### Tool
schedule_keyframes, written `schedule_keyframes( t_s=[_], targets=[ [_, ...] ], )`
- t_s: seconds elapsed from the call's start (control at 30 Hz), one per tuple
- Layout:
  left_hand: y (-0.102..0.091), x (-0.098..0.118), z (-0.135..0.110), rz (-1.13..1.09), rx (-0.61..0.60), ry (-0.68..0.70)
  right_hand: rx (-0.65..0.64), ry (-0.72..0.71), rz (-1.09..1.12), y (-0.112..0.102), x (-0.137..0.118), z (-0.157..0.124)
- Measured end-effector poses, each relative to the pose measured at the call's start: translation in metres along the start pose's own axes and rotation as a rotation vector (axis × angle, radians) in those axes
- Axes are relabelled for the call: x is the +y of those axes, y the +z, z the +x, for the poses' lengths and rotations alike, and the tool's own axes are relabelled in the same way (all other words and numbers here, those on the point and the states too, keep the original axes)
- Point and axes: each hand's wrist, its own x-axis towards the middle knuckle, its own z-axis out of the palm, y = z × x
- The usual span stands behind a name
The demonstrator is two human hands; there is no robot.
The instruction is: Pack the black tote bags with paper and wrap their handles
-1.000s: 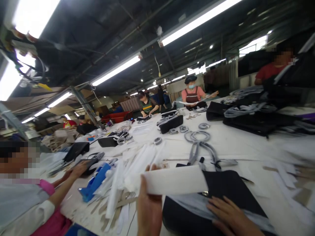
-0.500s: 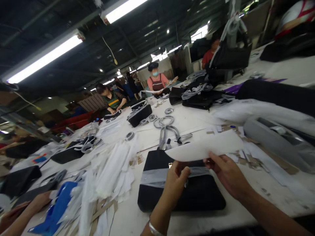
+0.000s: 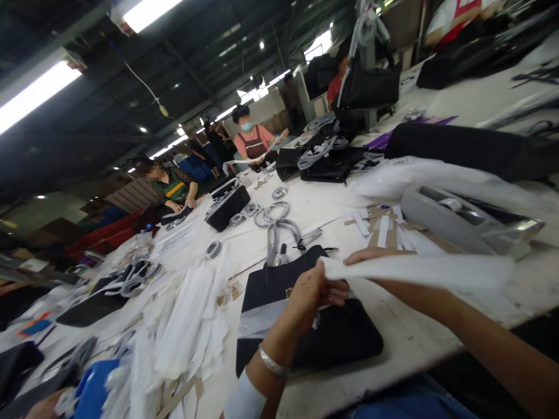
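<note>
A long white sheet of soft wrapping foam (image 3: pixel 419 272) stretches to the right above the table. My left hand (image 3: pixel 312 291) pinches its near end between thumb and fingers. Behind the sheet lies my right hand (image 3: pixel 371 254), its fingers against the upper edge and mostly covered, so its grip does not show. Below both hands a black handbag (image 3: pixel 349 343) rests flat on the table. A translucent band (image 3: pixel 258 320) runs across the bag, and a small gold clasp (image 3: pixel 289 293) shows beside my left wrist. The bag's wrapped handles (image 3: pixel 283 233) point away from me.
White foam strips (image 3: pixel 187 326) are heaped to the left, near a blue object (image 3: pixel 94 387) and a partly seen co-worker's hand (image 3: pixel 43 404). A grey tape dispenser (image 3: pixel 454 218) stands right. Tape rolls (image 3: pixel 213 250) and black bags (image 3: pixel 229 208) lie farther off; co-workers work beyond.
The foam sheet has moved right and is stretched out longer. My left hand now pinches its end, while my right hand has gone behind it. The view has shifted right.
</note>
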Motion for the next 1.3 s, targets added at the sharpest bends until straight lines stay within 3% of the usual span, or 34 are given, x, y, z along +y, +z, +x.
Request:
schedule_keyframes(
  t_s=[0.1,0.17,0.23,0.33,0.47,0.7,0.87,0.97,1.2,1.3],
  targets=[
    [-0.016,0.002,0.023,0.462,0.076,0.305,0.327,0.116,-0.100,-0.012,0.011,0.000],
    [-0.028,0.004,0.044,0.656,0.108,0.459,0.461,0.188,-0.132,-0.015,0.020,-0.002],
    [-0.039,0.004,0.067,0.715,0.086,0.489,0.451,0.240,-0.077,-0.012,0.032,-0.001],
    [-0.050,0.003,0.099,0.778,0.065,0.483,0.404,0.277,0.207,-0.002,0.050,0.008],
    [-0.054,-0.005,0.123,0.804,0.083,0.465,0.363,0.276,0.485,0.010,0.061,0.025],
    [-0.051,-0.030,0.124,0.671,0.316,0.508,0.306,0.309,0.255,0.019,0.054,0.045],
    [-0.054,-0.034,0.122,0.593,0.454,0.586,0.252,0.256,0.137,0.021,0.052,0.050],
    [-0.056,-0.032,0.120,0.580,0.484,0.618,0.070,0.266,0.142,0.026,0.049,0.052],
    [-0.049,-0.028,0.117,0.516,0.416,0.635,-0.666,0.218,-0.175,0.026,0.034,0.070],
    [-0.051,-0.024,0.116,0.495,0.406,0.637,-0.767,0.249,-0.275,0.025,0.029,0.075]
  ],
)
